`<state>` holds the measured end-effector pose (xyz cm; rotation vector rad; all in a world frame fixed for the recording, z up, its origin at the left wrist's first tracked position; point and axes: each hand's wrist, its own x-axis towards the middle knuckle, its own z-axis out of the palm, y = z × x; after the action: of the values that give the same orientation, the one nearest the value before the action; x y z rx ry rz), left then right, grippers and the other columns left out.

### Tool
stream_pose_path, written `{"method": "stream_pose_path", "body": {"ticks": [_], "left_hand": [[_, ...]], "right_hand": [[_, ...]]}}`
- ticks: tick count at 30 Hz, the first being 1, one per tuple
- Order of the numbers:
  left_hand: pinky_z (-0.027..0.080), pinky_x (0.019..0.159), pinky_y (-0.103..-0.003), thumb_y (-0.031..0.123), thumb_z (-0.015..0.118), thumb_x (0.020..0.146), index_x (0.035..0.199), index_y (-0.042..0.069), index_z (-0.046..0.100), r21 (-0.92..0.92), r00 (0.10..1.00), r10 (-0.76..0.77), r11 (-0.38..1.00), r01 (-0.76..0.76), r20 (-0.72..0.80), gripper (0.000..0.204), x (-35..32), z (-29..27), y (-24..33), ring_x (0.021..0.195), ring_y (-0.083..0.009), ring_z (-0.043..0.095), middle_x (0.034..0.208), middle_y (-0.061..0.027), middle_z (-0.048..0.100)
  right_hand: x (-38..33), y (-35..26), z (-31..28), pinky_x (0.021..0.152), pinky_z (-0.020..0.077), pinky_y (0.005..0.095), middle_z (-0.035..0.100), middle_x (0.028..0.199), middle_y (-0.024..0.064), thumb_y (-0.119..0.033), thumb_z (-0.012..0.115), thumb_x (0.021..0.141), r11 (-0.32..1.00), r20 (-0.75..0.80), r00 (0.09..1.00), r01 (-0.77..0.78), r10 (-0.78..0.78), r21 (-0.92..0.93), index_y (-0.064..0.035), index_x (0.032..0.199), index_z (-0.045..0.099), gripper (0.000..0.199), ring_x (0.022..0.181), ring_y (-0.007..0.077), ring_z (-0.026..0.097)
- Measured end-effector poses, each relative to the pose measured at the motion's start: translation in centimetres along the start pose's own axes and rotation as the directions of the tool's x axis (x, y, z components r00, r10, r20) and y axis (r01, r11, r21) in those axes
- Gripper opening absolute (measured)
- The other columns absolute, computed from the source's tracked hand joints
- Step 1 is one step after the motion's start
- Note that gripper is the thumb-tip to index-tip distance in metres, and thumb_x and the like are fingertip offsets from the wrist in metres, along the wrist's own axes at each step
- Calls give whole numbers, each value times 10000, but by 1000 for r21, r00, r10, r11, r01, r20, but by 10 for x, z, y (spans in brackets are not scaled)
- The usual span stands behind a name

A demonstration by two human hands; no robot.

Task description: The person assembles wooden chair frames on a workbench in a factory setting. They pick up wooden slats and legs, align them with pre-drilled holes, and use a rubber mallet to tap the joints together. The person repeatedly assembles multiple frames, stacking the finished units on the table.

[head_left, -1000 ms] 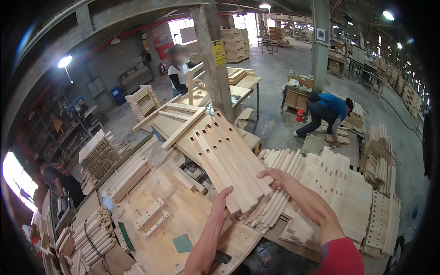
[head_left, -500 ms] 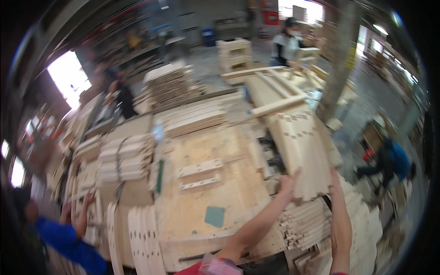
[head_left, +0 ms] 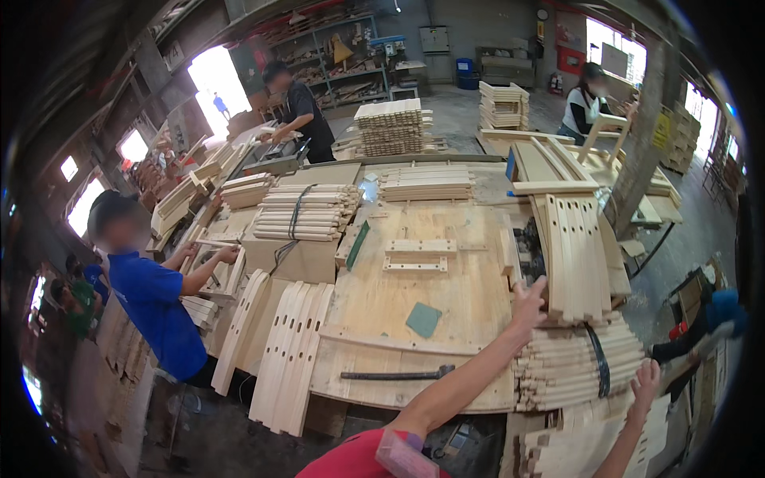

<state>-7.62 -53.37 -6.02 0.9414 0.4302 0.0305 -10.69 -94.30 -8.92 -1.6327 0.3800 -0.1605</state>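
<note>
Pale wooden slats with oval holes (head_left: pixel 575 259) lie side by side on the right of the bench. My left hand (head_left: pixel 528 305) is at their near left edge, fingers apart and holding nothing that shows. Just beyond its fingertips sits a dark metal device (head_left: pixel 529 248), partly hidden by the slats. My right hand (head_left: pixel 645 378) is raised at the lower right, fingers loosely apart with nothing in them. It hovers beside a strapped bundle of wooden strips (head_left: pixel 558 360) and over more notched wooden pieces (head_left: pixel 594 434).
Mid-bench are a small wooden jig (head_left: pixel 416 256), a green sheet (head_left: pixel 424 319) and a dark metal bar (head_left: pixel 397 373). Holed slats (head_left: pixel 293 346) lean at the left edge. A co-worker in blue (head_left: pixel 155 307) handles wooden parts there. A post (head_left: pixel 647 135) stands at the right.
Both hands have come off the holed slats, which they held before. My right hand has moved away from them, toward the lower right. The view has swung left.
</note>
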Motion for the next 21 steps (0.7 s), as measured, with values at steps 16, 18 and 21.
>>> {"method": "stream_pose_path", "body": {"ticks": [16, 18, 21], "left_hand": [[548, 848, -370, 263, 595, 1016, 1511, 30, 379, 398, 743, 63, 812, -427, 666, 588, -466, -1, -171, 1047, -243, 641, 1433, -159, 511], [541, 839, -358, 263, 583, 1024, 1496, 22, 402, 466, 706, -22, 765, -443, 707, 560, -462, 20, -176, 1024, -230, 645, 1409, -162, 533], [546, 844, -355, 221, 596, 1014, 1413, -25, 500, 469, 678, -30, 745, -475, 735, 479, -469, 43, -174, 993, -239, 664, 1289, -185, 613]], "right_hand": [[-603, 112, -357, 1106, 406, 488, 498, 1453, 241, -387, 842, 771, 688, -970, 133, -685, -205, -239, 43, 1515, 332, 999, 1361, 411, 454], [-619, 133, -369, 1112, 396, 489, 480, 1466, 231, -384, 848, 765, 629, -987, 80, -763, -138, -150, 40, 1509, 338, 997, 1372, 404, 443], [-615, 155, -396, 1116, 377, 505, 470, 1464, 214, -386, 858, 751, 518, -977, 140, -831, -161, -204, 19, 1498, 355, 987, 1365, 391, 440]]}}
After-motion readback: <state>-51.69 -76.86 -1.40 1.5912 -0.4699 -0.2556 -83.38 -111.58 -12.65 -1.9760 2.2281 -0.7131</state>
